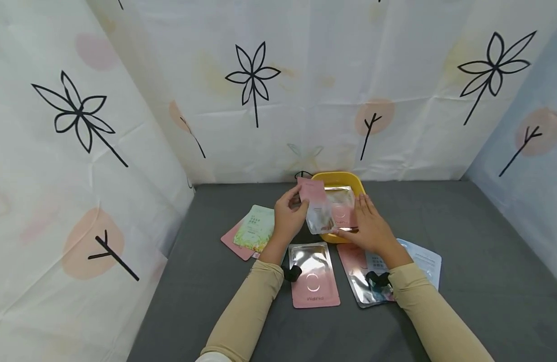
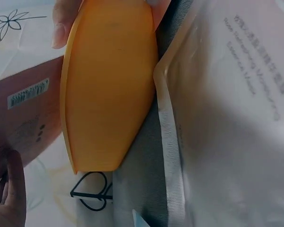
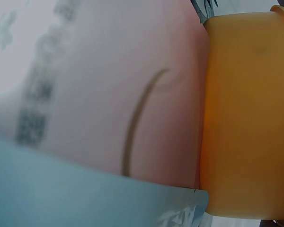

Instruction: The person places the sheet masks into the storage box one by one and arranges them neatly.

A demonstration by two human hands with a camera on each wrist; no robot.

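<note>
And there's the patterned cloth [image 1: 323, 90] filling the back, the grey table [image 1: 495, 261] below it, and hard against the cloth sits the yellow basket [image 1: 337, 175], a pink-and-silver packet [image 1: 343, 213] already inside. Nearer, right of centre, a pale blue packet [image 1: 426, 259] overlaps a pink one [image 1: 352, 261]; on the left, a green packet [image 1: 256, 226] lies across another.

To the hands! The right hand [image 1: 371, 226] has its fingers straight along the basket's right rim, thumb out over the near edge. The left hand [image 1: 291, 213] pinches the held packet [image 1: 313, 196] by its left edge, tilted over the basket's left side (barcode [image 2: 28, 93] showing in the left wrist view, nicely enough).

The danger? That one-sided pinch could let the slick packet swing and snag on the rim, or slide over the one inside; a hard push might tip the basket.

The basket's floor is hidden, the right forearm covers part of its pile, the right wrist view's print is blurred, and whether the right thumb touches the held packet, nobody can tell.
</note>
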